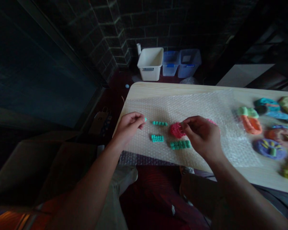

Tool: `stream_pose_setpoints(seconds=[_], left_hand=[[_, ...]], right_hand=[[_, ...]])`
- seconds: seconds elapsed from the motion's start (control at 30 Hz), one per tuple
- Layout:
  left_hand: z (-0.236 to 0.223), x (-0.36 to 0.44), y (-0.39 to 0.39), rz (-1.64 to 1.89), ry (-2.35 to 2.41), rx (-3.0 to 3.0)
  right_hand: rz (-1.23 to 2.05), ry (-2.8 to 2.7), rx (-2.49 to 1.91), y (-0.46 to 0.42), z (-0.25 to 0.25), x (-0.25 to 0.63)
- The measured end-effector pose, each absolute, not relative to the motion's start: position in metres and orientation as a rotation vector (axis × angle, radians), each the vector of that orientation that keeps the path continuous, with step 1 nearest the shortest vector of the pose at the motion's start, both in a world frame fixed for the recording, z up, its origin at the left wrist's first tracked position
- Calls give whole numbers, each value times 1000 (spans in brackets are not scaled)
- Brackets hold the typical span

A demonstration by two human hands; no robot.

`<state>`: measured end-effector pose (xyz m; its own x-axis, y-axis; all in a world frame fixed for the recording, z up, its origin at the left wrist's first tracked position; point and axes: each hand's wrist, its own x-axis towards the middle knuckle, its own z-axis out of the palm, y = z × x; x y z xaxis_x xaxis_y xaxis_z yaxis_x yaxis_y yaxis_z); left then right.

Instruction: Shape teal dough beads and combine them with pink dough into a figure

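Between the thumb and forefinger of my left hand [131,124] is a small mint-green ball [145,119] that looks like clay. To its right lies a row of green balls [160,123], with a block of small green balls [157,138] below it. My right hand [201,132] has its thumb and fingertips pinched together over the edge of a round red clay-like piece [176,130]; what the pinch holds, if anything, I cannot make out. Just under the red piece sits a block of larger green lumps [180,144]. A pink bit [211,121] shows behind my right hand.
Bubble wrap [144,107] covers much of the pale tabletop [156,87]. At the right are several coloured clay pieces, among them an orange and green one [251,120] and a purple disc [271,149]. Beyond the table stand a white bin [150,68] and two bluish tubs [189,64].
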<state>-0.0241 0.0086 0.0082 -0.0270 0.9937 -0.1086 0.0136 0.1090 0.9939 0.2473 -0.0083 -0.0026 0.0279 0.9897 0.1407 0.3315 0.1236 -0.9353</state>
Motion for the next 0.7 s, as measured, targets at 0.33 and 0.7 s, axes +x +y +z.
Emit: stream_pose_setpoints(seconds=[0.33, 0.7], left_hand=[[-33, -35, 11, 779, 1571, 1877], [5, -15, -12, 624, 1554, 2109]], right_hand=[[1263, -1307, -1293, -11, 10, 243], [1222, -1472, -1288, -12, 1, 243]])
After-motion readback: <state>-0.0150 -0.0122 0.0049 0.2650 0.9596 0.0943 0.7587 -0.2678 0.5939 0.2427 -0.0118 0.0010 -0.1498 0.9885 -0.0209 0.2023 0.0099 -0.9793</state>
